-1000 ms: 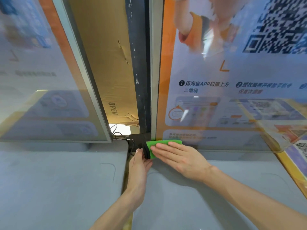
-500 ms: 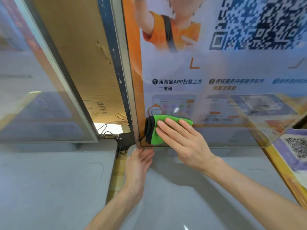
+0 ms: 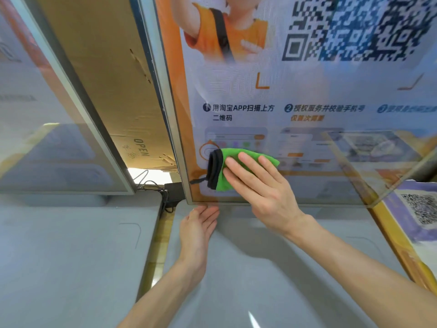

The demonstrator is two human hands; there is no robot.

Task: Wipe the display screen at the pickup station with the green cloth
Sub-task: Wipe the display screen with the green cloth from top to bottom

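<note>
Right hand (image 3: 264,188), fingers flat, presses the green cloth (image 3: 227,170) onto the display screen (image 3: 307,95) near its bottom-left corner; left hand (image 3: 197,227) rests open just below.

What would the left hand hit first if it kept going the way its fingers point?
Probably the bottom frame of the display screen: the left hand points up at it, fingertips almost touching, though depth is unclear.
</note>
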